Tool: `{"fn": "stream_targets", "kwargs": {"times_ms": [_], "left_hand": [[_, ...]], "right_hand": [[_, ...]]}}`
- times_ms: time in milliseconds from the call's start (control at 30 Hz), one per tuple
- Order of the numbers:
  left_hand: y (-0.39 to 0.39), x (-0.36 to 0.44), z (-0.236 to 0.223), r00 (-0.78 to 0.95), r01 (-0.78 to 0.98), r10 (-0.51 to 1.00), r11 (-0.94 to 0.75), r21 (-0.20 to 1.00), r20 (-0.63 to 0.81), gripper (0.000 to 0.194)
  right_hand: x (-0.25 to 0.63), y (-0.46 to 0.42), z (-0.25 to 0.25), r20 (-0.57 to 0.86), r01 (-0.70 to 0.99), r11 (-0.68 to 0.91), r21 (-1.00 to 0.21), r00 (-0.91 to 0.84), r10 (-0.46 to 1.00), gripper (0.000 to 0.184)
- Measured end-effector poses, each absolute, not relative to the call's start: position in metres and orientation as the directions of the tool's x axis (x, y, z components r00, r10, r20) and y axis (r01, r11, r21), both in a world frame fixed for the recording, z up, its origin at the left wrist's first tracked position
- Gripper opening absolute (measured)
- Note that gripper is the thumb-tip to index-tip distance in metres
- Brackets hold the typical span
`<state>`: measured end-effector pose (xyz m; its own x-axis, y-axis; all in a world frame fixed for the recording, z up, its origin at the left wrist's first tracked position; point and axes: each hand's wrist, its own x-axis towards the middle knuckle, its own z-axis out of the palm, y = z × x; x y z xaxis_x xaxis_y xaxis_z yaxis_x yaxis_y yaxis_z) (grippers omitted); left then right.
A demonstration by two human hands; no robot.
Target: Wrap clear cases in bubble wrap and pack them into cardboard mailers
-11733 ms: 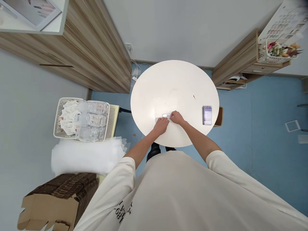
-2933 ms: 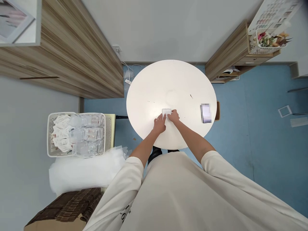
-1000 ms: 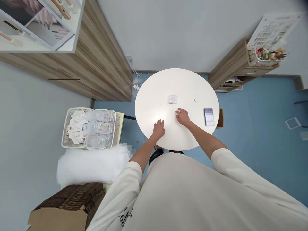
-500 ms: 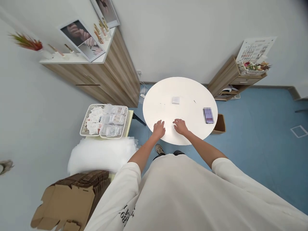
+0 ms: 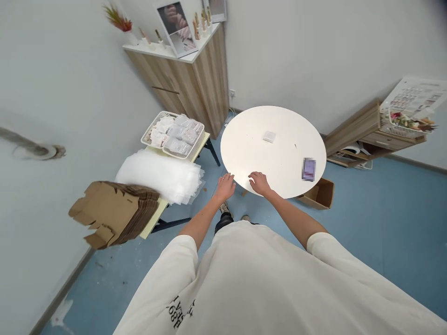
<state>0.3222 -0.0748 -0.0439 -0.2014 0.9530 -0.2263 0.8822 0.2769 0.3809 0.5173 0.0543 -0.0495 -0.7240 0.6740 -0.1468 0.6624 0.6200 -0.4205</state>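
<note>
Both hands are open and empty here, nothing gripped. The right hand [image 5: 260, 183] has its fingers spread on the near edge of a round white table [image 5: 244, 139], and the left hand [image 5: 225, 187] sits just off the rim, fingers loosely curled. The small white packet [image 5: 268, 136] lies flat on the far half of the table, well apart from both hands. Off to the right there's a purple card [image 5: 308, 169] (too blurred to read, sorry). To the left, a wire basket [image 5: 172, 135] of clear bags sits on a yellow table, beside a pile of plastic film [image 5: 157, 177] and flat cardboard [image 5: 115, 214].
</note>
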Motion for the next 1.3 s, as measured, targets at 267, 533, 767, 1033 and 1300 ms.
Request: {"fn": "stream_targets", "kwargs": {"times_ms": [267, 533, 767, 1033, 1300], "left_hand": [[-0.162, 0.289, -0.018, -0.433, 0.797, 0.889, 0.454, 0.398, -0.146, 0.057], [-0.279, 0.208, -0.004, -0.633, 0.698, 0.774, 0.573, 0.430, -0.004, 0.051], [-0.394, 0.122, -0.004, -0.764, 0.596, 0.645, 0.691, 0.409, 0.023, 0.045], [-0.471, 0.049, -0.017, -0.757, 0.598, 0.650, 0.730, 0.332, -0.066, 0.046], [-0.489, 0.025, -0.019, -0.729, 0.597, 0.673, 0.715, 0.364, -0.127, 0.030]], "right_hand": [[0.442, 0.005, -0.033, -0.120, 0.487, 0.749, -0.449, -0.864, 0.489, 0.036], [0.317, -0.084, -0.017, -0.057, 0.233, 0.869, -0.437, -0.971, 0.231, 0.037], [0.207, -0.180, -0.016, -0.013, 0.049, 0.883, -0.467, -0.999, 0.049, 0.037], [0.121, -0.260, -0.015, 0.046, -0.131, 0.910, -0.394, -0.991, -0.122, 0.035], [0.079, -0.283, -0.014, -0.020, -0.207, 0.948, -0.243, -0.976, -0.218, 0.032]]}}
